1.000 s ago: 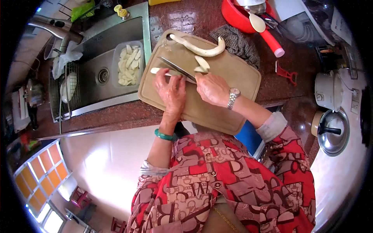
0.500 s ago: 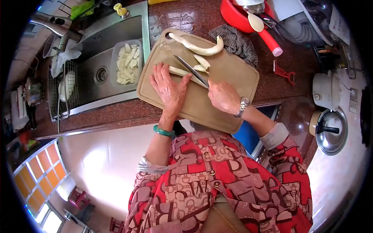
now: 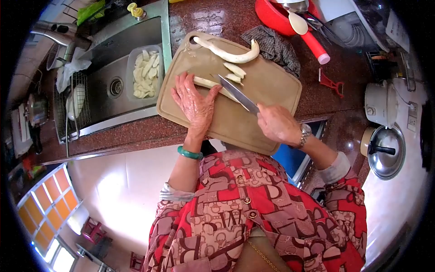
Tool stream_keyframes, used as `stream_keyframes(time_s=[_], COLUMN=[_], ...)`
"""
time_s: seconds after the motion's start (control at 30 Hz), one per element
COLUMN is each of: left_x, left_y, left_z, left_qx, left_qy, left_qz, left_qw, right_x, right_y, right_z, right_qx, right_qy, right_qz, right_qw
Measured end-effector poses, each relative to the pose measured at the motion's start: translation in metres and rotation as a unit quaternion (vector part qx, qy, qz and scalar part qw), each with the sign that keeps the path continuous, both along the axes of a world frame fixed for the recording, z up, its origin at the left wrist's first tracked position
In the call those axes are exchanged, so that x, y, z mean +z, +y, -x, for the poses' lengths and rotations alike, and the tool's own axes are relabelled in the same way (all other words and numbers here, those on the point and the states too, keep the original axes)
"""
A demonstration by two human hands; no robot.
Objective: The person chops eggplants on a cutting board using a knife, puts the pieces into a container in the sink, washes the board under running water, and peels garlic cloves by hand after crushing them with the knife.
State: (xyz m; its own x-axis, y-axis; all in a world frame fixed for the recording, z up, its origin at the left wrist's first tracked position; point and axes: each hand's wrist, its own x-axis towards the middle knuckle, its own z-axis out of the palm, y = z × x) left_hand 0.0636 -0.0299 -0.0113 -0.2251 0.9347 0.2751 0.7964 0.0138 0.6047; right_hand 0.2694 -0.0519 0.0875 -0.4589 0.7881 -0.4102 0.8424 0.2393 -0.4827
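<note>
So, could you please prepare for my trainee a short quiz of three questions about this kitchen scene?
1. Which hand holds the knife? A) left B) right
2. True or false: the red peeler lies on the cutting board.
3. Complete: the clear container of pale slices stands in the ____.

Key:
1. B, the right hand.
2. False; the red peeler lies on the countertop.
3. sink.

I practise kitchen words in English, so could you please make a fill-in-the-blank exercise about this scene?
The right hand holds a ____.
The bangle's colour is ____.
The container of cut slices is in the ____.
The peeler lies to the ____ of the cutting board.

Missing words: knife; green; sink; right.
</note>
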Motion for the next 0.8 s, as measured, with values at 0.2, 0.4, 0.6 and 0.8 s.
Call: stream_keyframes(time_s=[0.2, 0.4, 0.6, 0.8], left_x=[-0.002, -0.006, -0.010, -0.004], left_y=[0.001, 0.002, 0.001, 0.001], left_z=[0.000, 0.002, 0.004, 0.004], left_qx=[0.006, 0.019, 0.008, 0.032], left_qy=[-0.006, 0.011, -0.006, 0.000], left_qz=[-0.002, -0.024, -0.025, -0.036], left_qw=[1.000, 0.999, 1.000, 0.999], right_x=[0.001, -0.029, -0.045, -0.004], right_y=[0.003, 0.012, 0.034, 0.013], right_z=[0.002, 0.043, 0.051, 0.030], right_qx=[-0.004, -0.050, -0.047, -0.054], right_qy=[-0.012, -0.008, 0.046, 0.046], right_qz=[0.018, -0.018, -0.099, -0.048], right_qw=[1.000, 0.999, 0.993, 0.996])
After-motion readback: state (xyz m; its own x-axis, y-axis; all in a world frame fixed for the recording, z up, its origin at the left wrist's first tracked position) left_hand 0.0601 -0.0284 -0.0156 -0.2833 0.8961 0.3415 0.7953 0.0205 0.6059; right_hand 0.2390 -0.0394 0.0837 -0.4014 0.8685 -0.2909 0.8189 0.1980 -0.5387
